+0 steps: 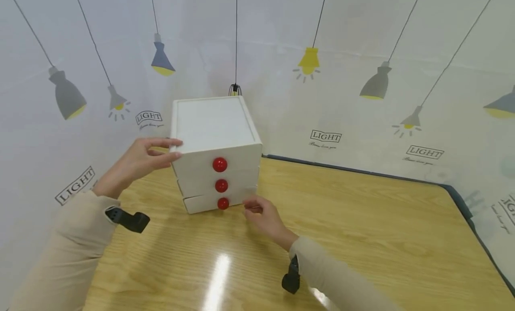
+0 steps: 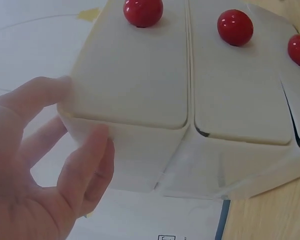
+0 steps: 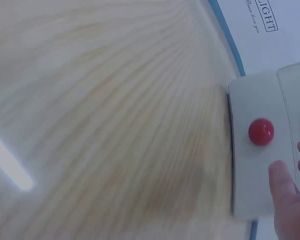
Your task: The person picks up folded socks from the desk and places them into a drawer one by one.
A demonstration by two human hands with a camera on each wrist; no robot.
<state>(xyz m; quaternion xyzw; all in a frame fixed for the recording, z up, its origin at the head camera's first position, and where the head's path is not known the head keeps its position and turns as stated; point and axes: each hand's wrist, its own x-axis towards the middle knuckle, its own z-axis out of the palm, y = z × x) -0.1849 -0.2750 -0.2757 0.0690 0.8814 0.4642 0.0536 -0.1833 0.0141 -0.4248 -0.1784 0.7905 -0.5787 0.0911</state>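
A white drawer cabinet (image 1: 215, 123) stands on the wooden table, its three stacked drawers each bearing a round red knob: top knob (image 1: 219, 164), middle knob (image 1: 221, 185), bottom knob (image 1: 223, 203). A dark gap shows between the middle and bottom drawers in the left wrist view. My left hand (image 1: 142, 161) grips the cabinet's upper left front corner, fingers on the top and side. Beside the bottom drawer's front, right of its knob, is my right hand (image 1: 265, 217), fingers loosely bent and holding nothing. Its fingertip (image 3: 278, 167) is close to the drawer front; contact cannot be told.
The wooden table (image 1: 342, 212) stretches to the right and toward me, with a bright reflection near its front. Behind it hangs a white backdrop (image 1: 273, 109) printed with lamps and LIGHT labels. A dark strip (image 1: 342, 167) runs along the table's back edge.
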